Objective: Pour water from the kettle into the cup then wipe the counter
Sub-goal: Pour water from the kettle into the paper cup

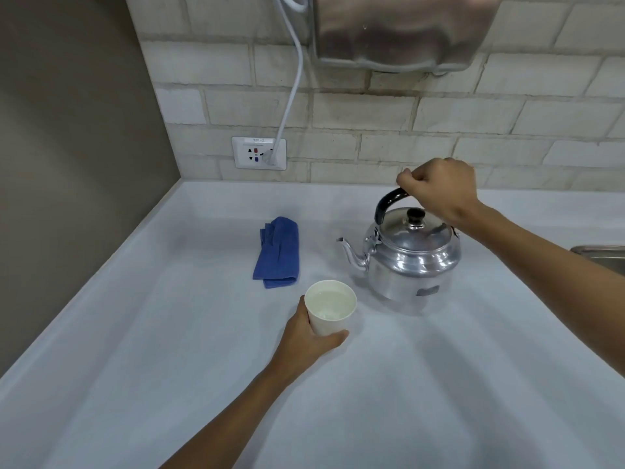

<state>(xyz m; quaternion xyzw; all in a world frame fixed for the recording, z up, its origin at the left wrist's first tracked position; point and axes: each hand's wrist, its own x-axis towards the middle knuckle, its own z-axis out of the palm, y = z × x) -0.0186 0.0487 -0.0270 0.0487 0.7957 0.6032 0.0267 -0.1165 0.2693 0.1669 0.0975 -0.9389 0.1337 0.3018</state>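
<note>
A silver metal kettle [411,257] with a black handle and lid knob stands upright on the white counter [372,384], spout pointing left. My right hand [439,191] is closed around the top of its handle. A white paper cup [330,308] with water in it stands in front of the spout, left of the kettle. My left hand [309,336] wraps around the cup's left and near side. A folded blue cloth [278,253] lies on the counter behind the cup, apart from both hands.
A brick-tile wall runs behind the counter, with a socket plate [259,153] and a white cable [291,89] plugged in. A steel hand dryer [402,28] hangs above. A brown side wall closes the left. A sink rim [602,253] shows at the right edge.
</note>
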